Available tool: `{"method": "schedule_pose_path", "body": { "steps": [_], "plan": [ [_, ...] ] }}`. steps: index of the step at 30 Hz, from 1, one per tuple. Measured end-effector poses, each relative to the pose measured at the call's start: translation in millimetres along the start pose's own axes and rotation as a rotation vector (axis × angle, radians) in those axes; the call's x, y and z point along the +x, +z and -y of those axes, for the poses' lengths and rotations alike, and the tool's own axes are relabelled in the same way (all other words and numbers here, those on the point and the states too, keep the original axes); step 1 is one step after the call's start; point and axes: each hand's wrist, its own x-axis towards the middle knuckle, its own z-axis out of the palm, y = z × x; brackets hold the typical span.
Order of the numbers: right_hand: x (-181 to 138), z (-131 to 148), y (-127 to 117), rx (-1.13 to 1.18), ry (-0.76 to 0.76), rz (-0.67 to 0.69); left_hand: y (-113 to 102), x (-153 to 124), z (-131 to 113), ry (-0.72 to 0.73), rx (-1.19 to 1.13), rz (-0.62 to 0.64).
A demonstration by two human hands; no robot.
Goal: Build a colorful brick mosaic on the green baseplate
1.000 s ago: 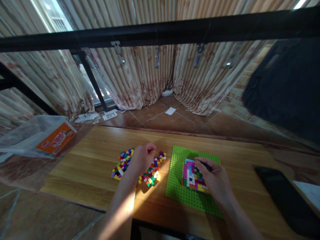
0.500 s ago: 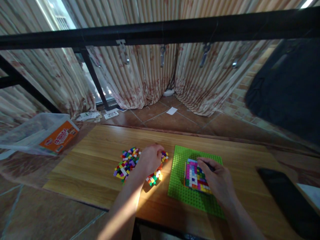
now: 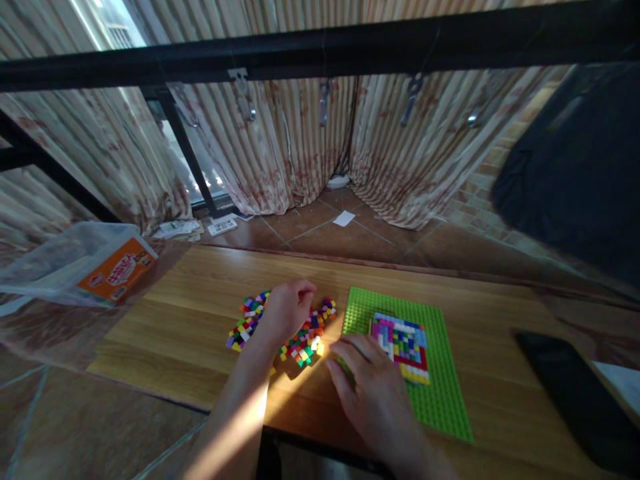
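Over the pile of small coloured toy bricks (image 3: 311,337) hovers my left hand (image 3: 286,312), its fingers curled together; whatever they hold is hidden. My right hand (image 3: 369,380) is between the pile and the green baseplate (image 3: 447,400), covering part of the plate's left edge. Its thumb and forefinger are apart, with nothing visible between them. On the baseplate lies a flat, square build of multicoloured bricks (image 3: 410,343), with rows of blue, pink, white, red and yellow. My right hand overlaps its lower left corner in view.
A clear plastic bin (image 3: 70,260) with an orange label stands left of the wooden table (image 3: 175,320). A long black object (image 3: 575,393) lies at the table's right side. A dark rail (image 3: 300,57) crosses in front of the curtains, with metal clips hanging from it.
My right hand has left the brick build and moved left towards the loose bricks, uncovering the build's right side. My left hand has shifted slightly left over the pile.
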Motion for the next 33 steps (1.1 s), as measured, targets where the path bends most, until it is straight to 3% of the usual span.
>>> {"method": "schedule_pose_path", "body": {
  "steps": [6,13,19,25,30,33],
  "plan": [
    [5,6,32,-0.18,0.07,0.125,-2,-1,1,0.007,-0.009,0.009],
    [9,6,36,-0.323,0.064,0.183,-1,-2,6,0.044,-0.007,0.023],
    [5,5,32,-0.011,0.106,0.027,-1,-3,1,0.041,-0.038,0.022],
    [4,0,13,0.261,0.197,-0.08,3,-4,-14,0.057,-0.117,0.103],
    [2,-19,-11,0.229,0.274,-0.222,12,-6,-28,0.06,-0.228,0.168],
    [1,-36,-21,0.122,0.279,-0.242,19,-8,-34,0.068,-0.272,0.19]
  ]
}}
